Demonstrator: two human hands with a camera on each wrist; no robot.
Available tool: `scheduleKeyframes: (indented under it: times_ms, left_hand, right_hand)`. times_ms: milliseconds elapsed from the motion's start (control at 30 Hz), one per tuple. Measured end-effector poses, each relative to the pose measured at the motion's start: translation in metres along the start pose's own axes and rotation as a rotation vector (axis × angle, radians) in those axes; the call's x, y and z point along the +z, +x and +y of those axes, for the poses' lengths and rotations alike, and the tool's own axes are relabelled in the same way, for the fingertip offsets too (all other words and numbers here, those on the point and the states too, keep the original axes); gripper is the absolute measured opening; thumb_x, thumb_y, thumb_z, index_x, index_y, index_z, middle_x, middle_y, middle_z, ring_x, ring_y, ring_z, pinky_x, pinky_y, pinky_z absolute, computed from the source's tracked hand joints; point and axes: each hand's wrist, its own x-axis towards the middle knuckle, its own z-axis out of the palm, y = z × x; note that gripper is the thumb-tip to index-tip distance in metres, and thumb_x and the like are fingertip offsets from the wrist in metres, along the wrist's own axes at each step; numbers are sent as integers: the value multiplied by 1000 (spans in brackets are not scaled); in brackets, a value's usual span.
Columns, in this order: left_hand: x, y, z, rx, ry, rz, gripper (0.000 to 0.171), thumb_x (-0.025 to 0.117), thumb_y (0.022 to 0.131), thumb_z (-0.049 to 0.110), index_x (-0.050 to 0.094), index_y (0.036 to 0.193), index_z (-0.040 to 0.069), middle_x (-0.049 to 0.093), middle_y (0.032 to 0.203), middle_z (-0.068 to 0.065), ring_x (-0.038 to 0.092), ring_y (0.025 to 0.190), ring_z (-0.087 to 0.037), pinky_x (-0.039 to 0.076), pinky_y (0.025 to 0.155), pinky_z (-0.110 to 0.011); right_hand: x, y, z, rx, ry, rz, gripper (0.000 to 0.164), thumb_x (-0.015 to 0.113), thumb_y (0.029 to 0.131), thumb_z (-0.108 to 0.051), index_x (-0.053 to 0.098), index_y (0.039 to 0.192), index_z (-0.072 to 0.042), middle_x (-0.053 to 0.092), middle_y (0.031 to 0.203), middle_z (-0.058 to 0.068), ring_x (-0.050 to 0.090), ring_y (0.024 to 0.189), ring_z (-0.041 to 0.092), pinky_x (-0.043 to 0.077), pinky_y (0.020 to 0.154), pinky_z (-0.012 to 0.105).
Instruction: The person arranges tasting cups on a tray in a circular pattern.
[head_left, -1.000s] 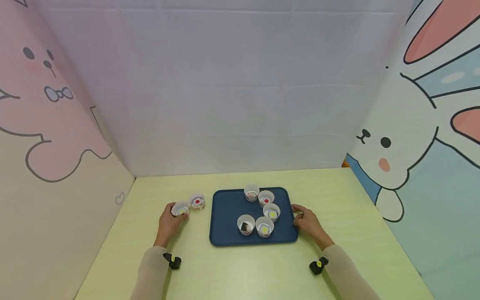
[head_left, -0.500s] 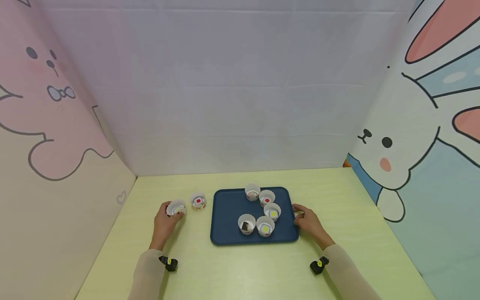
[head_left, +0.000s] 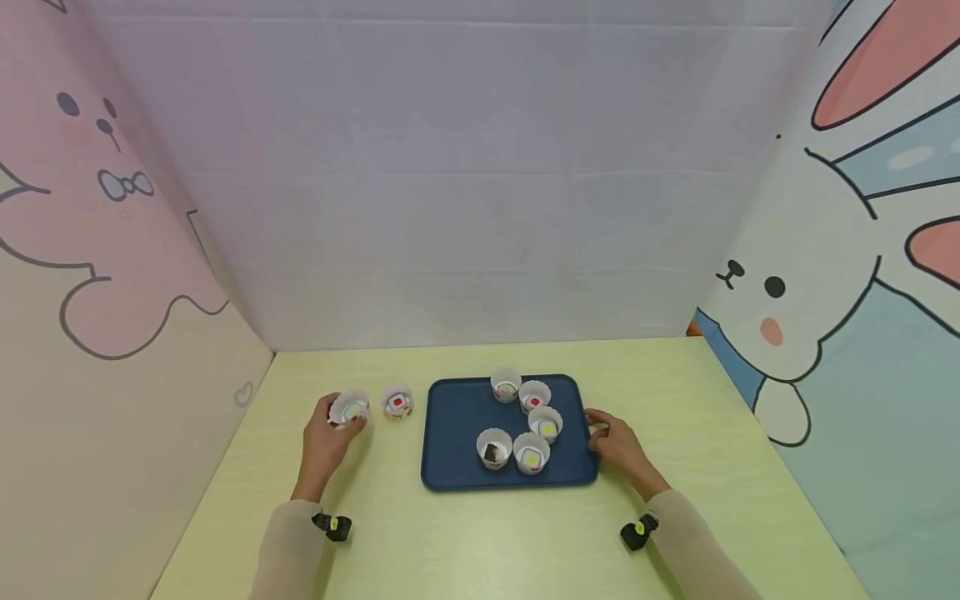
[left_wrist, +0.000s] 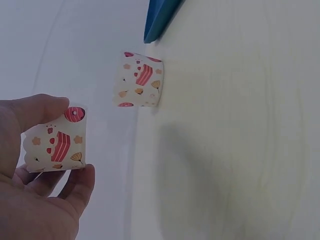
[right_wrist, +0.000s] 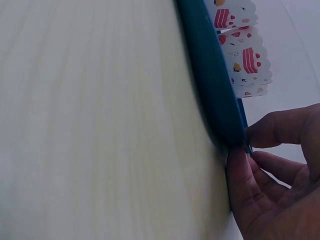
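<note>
A scalloped white paper baking cup with cake prints is gripped between the thumb and fingers of my left hand. Something with a yellow mark lies inside it. In the left wrist view this held cup hangs above the tabletop, its shadow falling beside it. Just to its right on the table stands a second baking cup with a red-marked piece inside. My right hand pinches the right rim of the dark blue tray; the right wrist view shows thumb and fingers on the tray edge.
Several matching cups stand on the tray, among them one with a dark piece, one with yellow and one with red. The pale yellow table ends at a white back wall, with cartoon-printed walls at both sides.
My left hand has carried its baking cup leftward and up, opening a gap to the red-marked cup beside it. The right hand and tray stay put.
</note>
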Motion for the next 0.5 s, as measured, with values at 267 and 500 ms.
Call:
scheduleKeyframes:
  times_ms: [267,500]
  left_hand:
    - [1,-2,22,69,-8,23,66,72,88,23,40,143,6,51,138,-20,52,124,-36,48,98,-52]
    - [4,-6,42,131,-4,30,64,73,86,19,43,141,6,55,133,-19,53,121,-34,48,96,-51]
  right_hand:
    - [1,1,1,-13,-20,11,66,54,75,7,50,140,-3,59,127,20,52,73,14,41,60,26]
    - [1,0,1,-28,-29,12,66,53,75,8,50,140,-1,59,126,21,51,72,14,41,59,26]
